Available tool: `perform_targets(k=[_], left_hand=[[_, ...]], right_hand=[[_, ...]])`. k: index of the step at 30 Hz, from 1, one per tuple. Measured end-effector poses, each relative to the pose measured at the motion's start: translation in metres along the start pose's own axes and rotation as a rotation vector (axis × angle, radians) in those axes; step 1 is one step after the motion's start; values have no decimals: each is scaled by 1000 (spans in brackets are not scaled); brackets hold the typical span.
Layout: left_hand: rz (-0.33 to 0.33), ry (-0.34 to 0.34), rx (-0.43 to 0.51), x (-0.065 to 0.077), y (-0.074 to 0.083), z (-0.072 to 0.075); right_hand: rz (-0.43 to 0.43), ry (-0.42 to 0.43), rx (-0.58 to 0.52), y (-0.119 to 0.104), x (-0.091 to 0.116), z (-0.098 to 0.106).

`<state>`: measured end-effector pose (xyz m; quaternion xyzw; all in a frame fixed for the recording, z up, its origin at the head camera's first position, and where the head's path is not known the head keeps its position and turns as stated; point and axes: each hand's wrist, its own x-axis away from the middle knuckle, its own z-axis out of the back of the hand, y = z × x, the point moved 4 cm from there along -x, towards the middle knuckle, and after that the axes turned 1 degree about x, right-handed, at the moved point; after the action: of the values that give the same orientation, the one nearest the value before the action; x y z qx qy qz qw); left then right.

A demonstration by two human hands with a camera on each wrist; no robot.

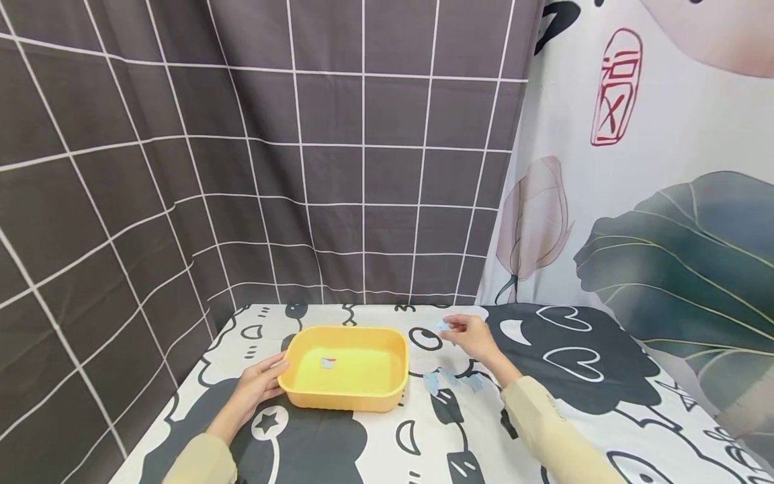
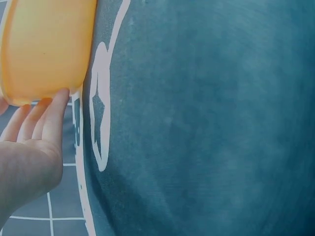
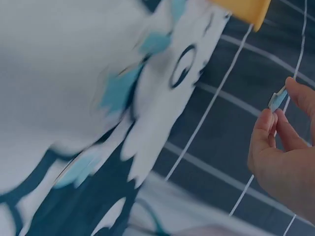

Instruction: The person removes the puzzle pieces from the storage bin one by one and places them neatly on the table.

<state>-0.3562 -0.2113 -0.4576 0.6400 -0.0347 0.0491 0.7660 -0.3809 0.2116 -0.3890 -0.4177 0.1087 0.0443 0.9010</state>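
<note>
A shallow yellow plastic basin [image 1: 345, 402] stands on the patterned cloth. In it lies one small light-blue and red scrap [image 1: 327, 363]. My left hand [image 1: 259, 382] holds the basin's left side; in the left wrist view its fingers [image 2: 51, 118] lie against the outside wall, the thumb mostly cut off by the frame's edge. To the right of the basin, my right hand [image 1: 474, 336] pinches a small light-blue scrap [image 3: 278, 99] between thumb and fingertips, raised above the cloth. Several similar light-blue scraps [image 1: 431, 383] lie below that hand.
A black-and-white cartoon cloth [image 1: 387, 464] covers the table. Behind it hangs a dark grey curtain [image 1: 326, 175] with a white grid. At the right hangs a pale curtain [image 1: 562, 107] with leaf and flower prints.
</note>
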Motion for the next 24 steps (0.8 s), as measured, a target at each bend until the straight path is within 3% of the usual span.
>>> perform_targets(k=[15, 24], left_hand=[[8, -16, 0, 3, -1, 2], [-4, -25, 2, 3, 1, 1]], right_hand=[[-169, 25, 210, 78, 38, 41], [-257, 12, 237, 97, 50, 54]])
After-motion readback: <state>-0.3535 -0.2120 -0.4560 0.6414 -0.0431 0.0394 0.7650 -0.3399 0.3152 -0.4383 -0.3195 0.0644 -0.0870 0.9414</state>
